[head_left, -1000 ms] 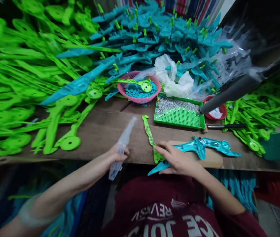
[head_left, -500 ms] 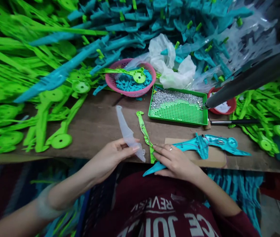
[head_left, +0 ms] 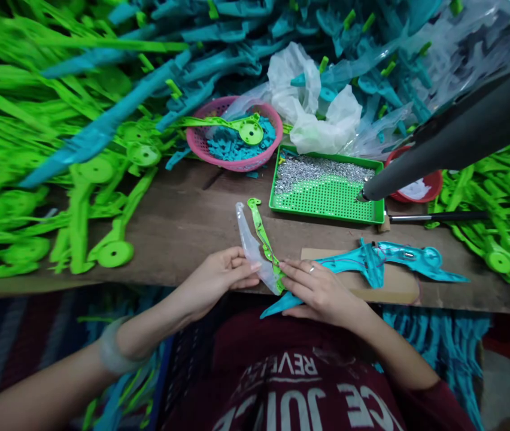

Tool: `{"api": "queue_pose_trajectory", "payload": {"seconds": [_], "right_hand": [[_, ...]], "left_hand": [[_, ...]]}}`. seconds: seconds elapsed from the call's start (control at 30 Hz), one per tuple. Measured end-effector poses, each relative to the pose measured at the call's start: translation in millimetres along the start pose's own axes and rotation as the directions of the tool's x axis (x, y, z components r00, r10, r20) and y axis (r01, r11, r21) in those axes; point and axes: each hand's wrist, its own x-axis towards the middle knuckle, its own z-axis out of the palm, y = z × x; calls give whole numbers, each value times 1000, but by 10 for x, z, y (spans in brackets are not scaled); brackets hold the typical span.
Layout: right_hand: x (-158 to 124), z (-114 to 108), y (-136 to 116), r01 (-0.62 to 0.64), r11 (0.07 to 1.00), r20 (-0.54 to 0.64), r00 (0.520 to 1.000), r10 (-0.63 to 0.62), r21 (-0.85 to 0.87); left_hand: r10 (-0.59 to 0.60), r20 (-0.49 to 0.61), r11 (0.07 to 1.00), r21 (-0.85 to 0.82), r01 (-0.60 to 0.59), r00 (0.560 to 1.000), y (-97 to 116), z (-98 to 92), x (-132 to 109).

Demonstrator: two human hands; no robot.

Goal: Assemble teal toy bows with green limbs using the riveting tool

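My left hand (head_left: 219,280) pinches a translucent white plastic blade-shaped piece (head_left: 246,238) between thumb and fingers. The lower part of that piece overlaps or lies right beside a narrow green plastic strip (head_left: 260,230), which has thin wires along it. Over a long blue plastic part (head_left: 349,263) lies my right hand (head_left: 313,290), its fingers together and the thumb below. Its fingertips touch the lower end of the green strip. Wires and small fittings show inside the blue part, whose pointed tip sticks out left of the hand.
Behind stand a pink basket (head_left: 196,149) of small blue pieces and a green tray (head_left: 327,216) of small metal parts. A grey powered-tool-like shaft (head_left: 434,143) slants over the tray. Cardboard (head_left: 394,288) lies under the blue part. Heaped green parts (head_left: 12,143) fill the left.
My left hand has moved right, bringing the translucent piece up against the green strip. My right hand keeps its place on the blue part. The camera view has shifted slightly.
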Motion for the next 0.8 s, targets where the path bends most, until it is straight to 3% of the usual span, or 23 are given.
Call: {"api": "queue_pose_trajectory", "payload": {"seconds": [0.2, 0.3, 0.43, 0.5, 0.63, 0.7, 0.8], "right_hand": [[-1, 10, -22, 3, 1000, 36, 999, -2, -22], [1, 3, -31, 26, 999, 25, 999, -26, -21], [6, -11, -30, 41, 998, 1, 999, -41, -49], [6, -14, -31, 44, 996, -17, 999, -45, -72], [-21, 25, -44, 59, 992, -35, 997, -63, -111], [-48, 87, -33, 58, 987, -77, 995, -70, -148], [-73, 222, 52, 108, 970, -194, 969, -151, -216]], "left_hand": [[16, 28, 994, 112, -19, 999, -32, -10, 59], [-18, 33, 967, 256, 8, 999, 42, -56, 124], [-165, 97, 778, 624, 69, 981, 450, -240, 432], [-109, 117, 702, 712, -7, 987, 734, -348, 652], [19, 109, 688, 720, -92, 994, 1062, -410, 914], [66, 82, 696, 710, -105, 994, 1037, -356, 849], [183, 70, 687, 704, -179, 981, 916, -268, 465]]}}
